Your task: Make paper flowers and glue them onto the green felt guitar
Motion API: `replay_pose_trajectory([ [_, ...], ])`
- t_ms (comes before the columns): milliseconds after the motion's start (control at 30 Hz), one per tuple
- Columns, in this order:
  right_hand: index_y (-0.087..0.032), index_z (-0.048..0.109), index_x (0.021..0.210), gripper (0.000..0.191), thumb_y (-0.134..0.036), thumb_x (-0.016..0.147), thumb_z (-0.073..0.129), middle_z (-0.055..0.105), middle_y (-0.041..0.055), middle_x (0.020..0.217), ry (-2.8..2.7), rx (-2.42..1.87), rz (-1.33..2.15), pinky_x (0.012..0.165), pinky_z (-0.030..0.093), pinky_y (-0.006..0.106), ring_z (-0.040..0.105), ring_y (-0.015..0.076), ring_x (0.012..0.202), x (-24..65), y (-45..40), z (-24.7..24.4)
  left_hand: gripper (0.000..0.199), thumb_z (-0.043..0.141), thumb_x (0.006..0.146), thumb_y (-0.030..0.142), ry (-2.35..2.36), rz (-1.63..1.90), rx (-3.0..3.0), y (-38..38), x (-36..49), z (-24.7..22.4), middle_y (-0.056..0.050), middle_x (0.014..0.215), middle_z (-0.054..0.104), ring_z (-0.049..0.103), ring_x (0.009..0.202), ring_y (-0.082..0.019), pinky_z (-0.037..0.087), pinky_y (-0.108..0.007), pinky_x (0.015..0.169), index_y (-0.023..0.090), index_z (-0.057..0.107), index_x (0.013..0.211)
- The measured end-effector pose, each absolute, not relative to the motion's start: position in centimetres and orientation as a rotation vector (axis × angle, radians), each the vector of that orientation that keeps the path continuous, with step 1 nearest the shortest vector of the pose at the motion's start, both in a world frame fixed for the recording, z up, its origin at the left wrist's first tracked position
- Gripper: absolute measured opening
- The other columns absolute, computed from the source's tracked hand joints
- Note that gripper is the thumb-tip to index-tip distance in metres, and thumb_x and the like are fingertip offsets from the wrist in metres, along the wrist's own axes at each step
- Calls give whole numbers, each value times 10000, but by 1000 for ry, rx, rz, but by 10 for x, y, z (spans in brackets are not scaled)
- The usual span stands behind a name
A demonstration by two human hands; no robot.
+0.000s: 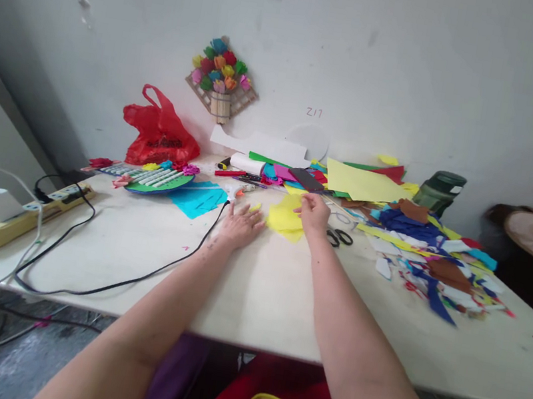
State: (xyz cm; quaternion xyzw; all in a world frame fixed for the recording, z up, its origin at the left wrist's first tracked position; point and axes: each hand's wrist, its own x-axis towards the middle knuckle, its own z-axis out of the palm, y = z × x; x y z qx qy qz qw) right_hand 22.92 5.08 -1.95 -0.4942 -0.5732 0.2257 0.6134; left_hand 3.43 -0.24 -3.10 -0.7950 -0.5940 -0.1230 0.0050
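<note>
My left hand lies flat on the white table, fingers spread, just left of the yellow paper. A small yellow piece is by its fingertips. My right hand is over the right edge of the thin yellow paper, its fingers bent together at that edge; whether they grip it is too small to tell. Black-handled scissors lie right beside my right hand, their blades hidden. Behind my left hand sits a glue gun with a black cord. Blue paper lies to the left.
A power strip and cords run along the left. A round green craft piece and red bag stand back left. Paper scraps heap on the right before a green bottle. Coloured sheets lie at the back.
</note>
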Motion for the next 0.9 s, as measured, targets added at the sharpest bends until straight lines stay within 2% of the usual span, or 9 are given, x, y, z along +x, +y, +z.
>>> replay_pose_trajectory([
  [67, -185, 542, 890, 191, -316, 758, 497, 628, 2, 799, -1236, -1062, 644, 468, 443, 207, 607, 102, 495, 227, 50, -16, 489, 231, 930, 467, -1852, -378, -2513, -3, 34, -30, -8, 1448, 384, 285, 1366, -233, -38, -549, 1109, 329, 423, 1359],
  [133, -188, 518, 880, 208, -341, 739, 515, 608, -14, 784, -1175, -1014, 712, 452, 436, 197, 597, 90, 473, 226, 49, -12, 501, 233, 932, 460, -1840, -372, -2509, -5, 35, -28, -25, 1490, 300, 283, 1368, -231, -24, -542, 1113, 304, 397, 1379],
  [267, -197, 515, 860, 210, -362, 730, 519, 604, -14, 742, -1160, -953, 709, 510, 467, 225, 636, 124, 564, 227, 52, -9, 564, 228, 930, 467, -1890, -308, -2485, -7, 37, -24, -65, 1538, 117, 267, 1377, -218, 57, -491, 1132, 231, 285, 1439],
  [433, -208, 557, 806, 147, -315, 707, 535, 684, 57, 917, -1284, -831, 542, 790, 488, 330, 646, 191, 868, 226, 53, -10, 589, 177, 940, 448, -1934, -246, -2459, -5, 38, -26, -105, 1478, 312, 248, 1384, -172, 19, -451, 1142, 157, 271, 1443],
  [567, -217, 573, 731, 95, -283, 672, 539, 708, 48, 924, -1330, -748, 625, 865, 454, 342, 626, 207, 946, 221, 44, -7, 545, 237, 932, 440, -1891, -370, -2435, -2, 37, -31, -74, 1460, 355, 233, 1389, -217, -25, -516, 1124, 199, 363, 1405],
  [667, -207, 591, 648, 181, -346, 718, 500, 715, 53, 799, -1249, -677, 858, 807, 467, 337, 641, 211, 899, 217, 36, 0, 505, 324, 913, 415, -1815, -716, -2456, 1, 34, -32, -81, 1451, 378, 234, 1388, -222, 49, -460, 1144, 171, 474, 1329],
  [733, -205, 572, 585, 265, -409, 737, 497, 698, 53, 680, -1118, -629, 1029, 766, 478, 336, 656, 211, 824, 214, 32, 4, 483, 334, 904, 426, -1847, -1095, -2429, 5, 32, -31, -127, 1361, 492, 357, 1324, -231, 186, -413, 1126, 135, 584, 1199],
  [800, -209, 548, 543, 311, -456, 731, 523, 671, 43, 595, -1025, -602, 1151, 755, 485, 340, 660, 211, 766, 213, 29, 8, 543, 294, 899, 498, -2011, -1597, -2336, 8, 30, -29, -171, 1187, 611, 533, 1151, -252, 349, -418, 1032, 111, 632, 1074],
  [900, -215, 528, 517, 332, -482, 711, 564, 647, 25, 543, -964, -585, 1270, 752, 494, 346, 655, 203, 699, 213, 27, 9, 642, 288, 862, 610, -2208, -2449, -2198, 10, 31, -22, -186, 1053, 650, 643, 885, -241, 490, -407, 825, 89, 560, 1120],
])
